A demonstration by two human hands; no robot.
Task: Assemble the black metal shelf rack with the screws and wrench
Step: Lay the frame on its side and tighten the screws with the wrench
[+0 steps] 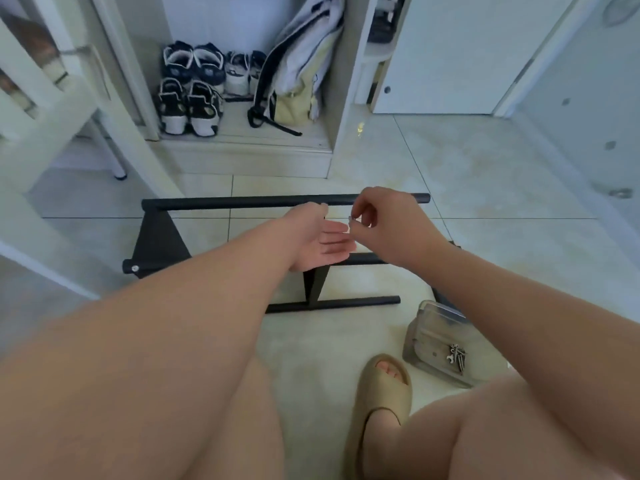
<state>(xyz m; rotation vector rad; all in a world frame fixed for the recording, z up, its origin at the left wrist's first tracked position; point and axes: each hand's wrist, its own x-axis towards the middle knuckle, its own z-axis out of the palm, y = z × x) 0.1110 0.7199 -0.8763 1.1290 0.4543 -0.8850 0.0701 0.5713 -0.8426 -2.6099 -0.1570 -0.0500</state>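
Nearest the camera are the person's bare knees and a tan sandal (381, 393) on a foot planted on the pale tiled floor (502, 188). Just right of the sandal a clear plastic box (434, 329) sits on the floor, holding a small heap of screws (460, 362) with a little wrench (450, 357) among them.

Both forearms reach forward over the floor. The left hand (322, 240) lies palm up, its fingers (337, 237) straight and released, holding nothing that can be seen. The right hand (388, 226) hovers just beside it, slightly above those outstretched fingertips; its thumb and forefinger are curled and pinch a small silvery screw (351, 220), too small to make out in detail.

Under and beyond the hands the black metal shelf rack (156, 240) lies part-built on the floor: a long round bar (242, 203) across the far side, a dark side panel at the left with a silver screw head (134, 268) showing at its lower tube end, and a shorter bar (360, 302) nearer the person.

Farther off, an open white cupboard (249, 157) holds several pairs of shoes (190, 88) and a leaning bag (298, 102). A white door (450, 53) stands to its right.
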